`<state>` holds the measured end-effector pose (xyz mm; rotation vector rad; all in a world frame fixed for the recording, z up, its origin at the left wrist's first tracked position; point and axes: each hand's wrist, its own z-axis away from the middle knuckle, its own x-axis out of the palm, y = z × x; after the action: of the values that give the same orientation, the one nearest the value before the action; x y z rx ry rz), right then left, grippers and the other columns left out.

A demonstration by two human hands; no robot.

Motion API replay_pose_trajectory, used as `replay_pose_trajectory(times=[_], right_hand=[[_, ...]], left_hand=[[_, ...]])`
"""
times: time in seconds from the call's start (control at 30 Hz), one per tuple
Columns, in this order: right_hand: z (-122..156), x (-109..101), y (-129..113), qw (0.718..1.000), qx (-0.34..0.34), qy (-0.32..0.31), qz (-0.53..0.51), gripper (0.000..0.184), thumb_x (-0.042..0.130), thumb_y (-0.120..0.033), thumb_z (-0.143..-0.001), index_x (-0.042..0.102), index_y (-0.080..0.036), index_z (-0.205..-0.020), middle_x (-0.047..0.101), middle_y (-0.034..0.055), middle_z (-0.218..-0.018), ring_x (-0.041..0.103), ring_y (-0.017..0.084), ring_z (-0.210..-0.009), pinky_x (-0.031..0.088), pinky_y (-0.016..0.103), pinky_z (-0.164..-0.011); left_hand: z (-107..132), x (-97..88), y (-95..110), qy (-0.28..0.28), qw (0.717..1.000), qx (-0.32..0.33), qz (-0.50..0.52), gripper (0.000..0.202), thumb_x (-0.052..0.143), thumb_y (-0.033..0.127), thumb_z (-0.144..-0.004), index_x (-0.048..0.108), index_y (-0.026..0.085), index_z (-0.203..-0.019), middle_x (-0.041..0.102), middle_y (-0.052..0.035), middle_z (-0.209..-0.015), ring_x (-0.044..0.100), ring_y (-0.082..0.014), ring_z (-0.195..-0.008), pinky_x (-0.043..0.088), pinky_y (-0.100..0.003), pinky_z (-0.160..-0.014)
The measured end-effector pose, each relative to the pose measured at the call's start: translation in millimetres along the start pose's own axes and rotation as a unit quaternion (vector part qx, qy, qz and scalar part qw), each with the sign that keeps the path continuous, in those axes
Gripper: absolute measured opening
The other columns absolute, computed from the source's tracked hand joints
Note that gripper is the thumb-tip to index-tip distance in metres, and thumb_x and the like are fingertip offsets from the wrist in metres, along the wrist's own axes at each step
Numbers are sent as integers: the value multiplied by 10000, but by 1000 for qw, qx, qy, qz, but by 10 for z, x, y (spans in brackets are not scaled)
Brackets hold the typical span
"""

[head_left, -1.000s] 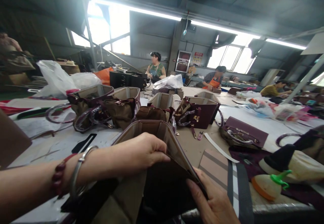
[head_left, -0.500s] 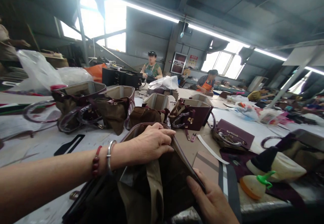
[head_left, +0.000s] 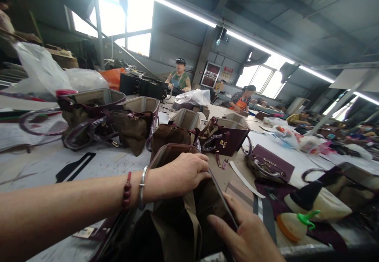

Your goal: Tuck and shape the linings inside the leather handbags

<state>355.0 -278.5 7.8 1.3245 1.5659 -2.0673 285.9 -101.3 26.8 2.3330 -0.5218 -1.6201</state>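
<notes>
Close in front of me stands an open handbag (head_left: 189, 222) with a brown lining and a dark edge. My left hand (head_left: 188, 173), with a silver bangle and a red beaded bracelet at the wrist, reaches across the opening, its fingers curled over the far right part of the rim. On the near right side, my right hand (head_left: 242, 228) pinches the rim, thumb inside the bag and fingers outside. The left fingertips are partly hidden. Just beyond the rim is another brown-lined bag (head_left: 170, 140).
More unfinished bags line the table, among them a maroon one (head_left: 233, 139) and a lying one (head_left: 274, 161). At right are a green-spouted glue bottle (head_left: 291, 224) and a larger black-capped bottle (head_left: 331, 200). A black flat piece (head_left: 75, 167) lies left. Co-workers sit across the table.
My left hand has slid slightly right and down along the rim, its fingers more curled. My right thumb has shifted a little left. The view has moved slightly.
</notes>
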Motion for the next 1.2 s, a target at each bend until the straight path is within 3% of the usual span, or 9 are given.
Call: replay_pose_trajectory(times=[0.2, 0.33, 0.47, 1.2], right_hand=[[-103, 1, 203, 1000, -7, -4, 16, 286, 407, -388, -788, 549, -161, -890, 625, 66, -776, 567, 223, -798, 422, 285, -694], [-89, -15, 324, 1000, -17, 1, 11, 285, 391, -393, -800, 553, -166, -861, 605, 49, -719, 559, 213, -797, 424, 264, -683], [-72, -8, 291, 1000, -26, 9, 14, 289, 366, -399, -818, 542, -169, -835, 591, 43, -721, 554, 204, -786, 426, 262, -698], [-90, 80, 189, 998, -29, 55, -30, 342, 368, -458, -811, 525, -174, -702, 547, 21, -640, 521, 165, -640, 439, 245, -640]], left_hand=[[-23, 11, 10, -2, 1000, 9, 16, 221, 463, 227, -804, 583, 141, -639, 618, -38, -875, 541, -166, -932, 403, -221, -840], [-60, 31, -19, -14, 999, 7, 40, 196, 488, 234, -784, 601, 141, -653, 621, -41, -873, 553, -164, -905, 403, -213, -831], [-108, 47, -38, -19, 998, -23, 48, 169, 517, 236, -754, 620, 140, -660, 606, -46, -971, 556, -161, -894, 396, -207, -837], [-91, 26, -75, -3, 998, -50, 42, 126, 541, 219, -714, 624, 166, -635, 635, -22, -882, 557, -158, -886, 387, -204, -845]])
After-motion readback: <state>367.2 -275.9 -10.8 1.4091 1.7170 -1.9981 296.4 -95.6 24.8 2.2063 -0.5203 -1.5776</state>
